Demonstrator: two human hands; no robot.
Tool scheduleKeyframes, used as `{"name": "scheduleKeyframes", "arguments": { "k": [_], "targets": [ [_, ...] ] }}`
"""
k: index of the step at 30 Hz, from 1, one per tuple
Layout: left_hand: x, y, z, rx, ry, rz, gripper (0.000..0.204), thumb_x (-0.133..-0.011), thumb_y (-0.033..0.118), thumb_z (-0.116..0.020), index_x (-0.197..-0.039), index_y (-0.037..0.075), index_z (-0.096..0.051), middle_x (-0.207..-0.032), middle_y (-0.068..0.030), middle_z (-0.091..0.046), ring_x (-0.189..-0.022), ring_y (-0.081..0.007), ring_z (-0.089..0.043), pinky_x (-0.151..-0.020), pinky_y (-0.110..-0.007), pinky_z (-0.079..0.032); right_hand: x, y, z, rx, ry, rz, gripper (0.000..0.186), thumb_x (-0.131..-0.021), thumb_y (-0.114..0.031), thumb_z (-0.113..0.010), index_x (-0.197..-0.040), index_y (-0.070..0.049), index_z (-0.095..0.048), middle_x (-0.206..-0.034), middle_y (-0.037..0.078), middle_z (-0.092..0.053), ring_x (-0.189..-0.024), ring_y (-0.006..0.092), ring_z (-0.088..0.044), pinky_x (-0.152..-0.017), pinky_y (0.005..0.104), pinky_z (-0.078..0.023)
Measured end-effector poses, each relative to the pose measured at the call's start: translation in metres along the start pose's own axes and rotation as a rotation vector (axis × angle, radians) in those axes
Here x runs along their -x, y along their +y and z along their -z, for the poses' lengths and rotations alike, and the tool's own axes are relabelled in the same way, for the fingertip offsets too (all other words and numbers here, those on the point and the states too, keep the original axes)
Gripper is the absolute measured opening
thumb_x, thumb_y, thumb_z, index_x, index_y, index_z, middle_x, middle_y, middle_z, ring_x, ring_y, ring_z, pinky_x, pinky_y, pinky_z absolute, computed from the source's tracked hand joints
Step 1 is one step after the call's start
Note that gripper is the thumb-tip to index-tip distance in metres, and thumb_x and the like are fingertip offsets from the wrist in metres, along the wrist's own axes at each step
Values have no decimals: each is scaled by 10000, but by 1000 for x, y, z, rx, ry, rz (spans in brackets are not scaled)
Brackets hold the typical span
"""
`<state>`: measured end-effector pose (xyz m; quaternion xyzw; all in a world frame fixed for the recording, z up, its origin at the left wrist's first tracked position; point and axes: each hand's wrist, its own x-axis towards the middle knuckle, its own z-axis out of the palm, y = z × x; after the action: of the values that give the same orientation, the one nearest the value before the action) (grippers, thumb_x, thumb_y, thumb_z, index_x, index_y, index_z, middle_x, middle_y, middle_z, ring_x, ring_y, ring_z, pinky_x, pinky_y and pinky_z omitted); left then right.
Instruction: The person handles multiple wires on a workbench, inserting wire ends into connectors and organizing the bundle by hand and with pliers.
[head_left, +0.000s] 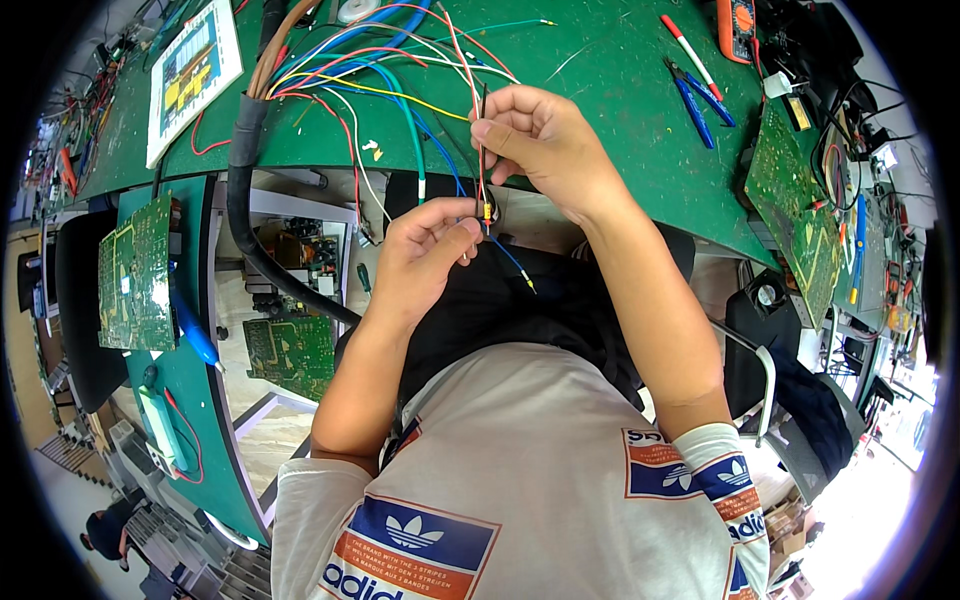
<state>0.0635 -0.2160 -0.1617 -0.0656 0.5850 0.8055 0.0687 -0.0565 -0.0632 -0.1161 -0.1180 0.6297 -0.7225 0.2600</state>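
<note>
My left hand (425,255) pinches the lower end of a thin wire (481,175) between thumb and fingers, just above my lap. A small yellow sleeve (488,211) sits on the wire by those fingertips. Higher up, over the bench's front edge, my right hand (535,140) is closed on the same wire, thumb against the fingers. Red and dark strands run side by side there, and I cannot tell them fully apart. Beside my left hand hangs a blue wire (512,258) with a yellow tip. The wires fan out from a thick black cable (246,140).
The green bench (610,60) carries blue-handled cutters (695,105), a red-and-white marker (690,55), an orange multimeter (738,28) and a tablet-like screen (195,80). Circuit boards stand at right (795,210) and left (137,275). The black cable droops past the bench edge on my left.
</note>
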Motion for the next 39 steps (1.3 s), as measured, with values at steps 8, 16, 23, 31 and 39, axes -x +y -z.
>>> {"name": "scheduleKeyframes", "arguments": {
  "k": [8, 16, 23, 31, 39],
  "targets": [
    [0, 0, 0, 14, -4, 4, 196, -918, 76, -609, -1078, -32, -644, -833, -61, -637, -718, -114, -576, -643, -261, -474, 1, 0, 1, -6, 1, -14, 126, -913, -106, -643, -989, -12, -608, -823, 31, -635, -703, 99, -613, -580, 235, -511],
    [0, -1, 0, 31, -10, 2, 190, -919, 69, -607, -1074, -33, -643, -831, -62, -638, -716, -118, -577, -642, -262, -473, 1, 1, 2, -7, 9, -15, 141, -912, -114, -648, -997, -9, -608, -829, 38, -634, -707, 107, -617, -584, 239, -516],
    [0, 0, 0, 34, -18, 3, 191, -919, 76, -607, -1072, -32, -643, -828, -62, -634, -713, -118, -575, -641, -260, -475, 1, 1, 2, -25, 8, -13, 131, -908, -96, -641, -1000, -8, -609, -825, 38, -631, -703, 109, -615, -585, 240, -517],
    [0, 0, 0, 13, -26, 8, 189, -921, 82, -605, -1069, -29, -642, -823, -59, -631, -710, -115, -570, -642, -255, -473, 0, 1, 4, -25, 6, -35, 130, -902, -89, -641, -999, -6, -612, -823, 42, -631, -697, 109, -610, -594, 242, -515],
    [1, 1, -1, 19, -20, 18, 186, -926, 80, -596, -1069, -28, -642, -815, -57, -627, -707, -113, -567, -641, -251, -470, 0, 2, 4, -45, -2, -16, 121, -903, -85, -639, -993, -8, -614, -818, 41, -633, -686, 106, -608, -586, 235, -510]
  ]
}}
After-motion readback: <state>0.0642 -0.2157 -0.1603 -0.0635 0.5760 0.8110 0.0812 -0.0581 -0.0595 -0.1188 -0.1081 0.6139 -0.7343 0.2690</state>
